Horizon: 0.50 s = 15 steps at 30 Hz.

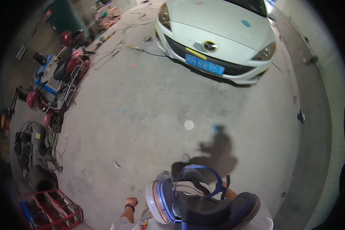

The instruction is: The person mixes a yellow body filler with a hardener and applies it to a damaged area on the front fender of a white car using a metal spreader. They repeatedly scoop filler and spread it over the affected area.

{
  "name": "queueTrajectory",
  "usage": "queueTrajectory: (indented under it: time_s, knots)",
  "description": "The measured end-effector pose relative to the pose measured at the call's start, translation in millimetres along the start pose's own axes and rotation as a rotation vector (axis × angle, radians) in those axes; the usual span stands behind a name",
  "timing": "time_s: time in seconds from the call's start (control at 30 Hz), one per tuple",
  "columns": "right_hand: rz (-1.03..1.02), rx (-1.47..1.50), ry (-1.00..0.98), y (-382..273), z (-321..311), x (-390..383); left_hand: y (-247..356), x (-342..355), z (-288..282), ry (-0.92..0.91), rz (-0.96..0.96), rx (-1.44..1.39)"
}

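Hands apart, respirator between them

Far left, red metal frame (pixel 70 200) low down by a dark tyre (pixel 42 177); farther back, red scooter (pixel 61 73). Next, cables (pixel 107 53) strewn over the grey floor (pixel 149 92).

Then the person's left hand (pixel 131 202): dark band on the wrist, fingers loosely curled, out to the left of the respirator and apart from it. Can't tell if it grips anything.

Middle: respirator (pixel 203 209), dark body, round filter at each side, blue-purple strap looping up. It sits right in front of the person's chest, between the two hands, nearer the right one. Pale round disc (pixel 189 125) on the floor ahead of it. Well beyond, white car (pixel 222 32), nose toward us. Person's shadow (pixel 220 153) on the floor between.

Right hand (pixel 225 185), just beside the strap, mostly hidden by the respirator; a dark narrow piece (pixel 228 179) shows next to it. Can't tell whether it's clamped on that piece or touching the strap.

Far right, pale wall (pixel 314 30).
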State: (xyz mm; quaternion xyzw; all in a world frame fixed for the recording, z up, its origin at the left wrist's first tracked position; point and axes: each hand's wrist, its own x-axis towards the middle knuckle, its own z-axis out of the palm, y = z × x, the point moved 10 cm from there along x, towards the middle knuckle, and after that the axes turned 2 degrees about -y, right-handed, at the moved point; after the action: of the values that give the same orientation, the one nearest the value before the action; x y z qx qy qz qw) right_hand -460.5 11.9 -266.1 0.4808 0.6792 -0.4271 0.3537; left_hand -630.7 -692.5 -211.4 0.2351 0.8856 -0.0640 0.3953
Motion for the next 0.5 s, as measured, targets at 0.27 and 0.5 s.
queueTrajectory:
  time_s: [0.27,0.5]
  knots:
    - [-0.587,-0.198,0.238,-524,-184,129,-11,125,-49,0.062,-0.861,-1.572]
    - [-0.349,0.007,0.128,-744,-135,136,-162,346,-247,0.154,-0.467,-1.008]
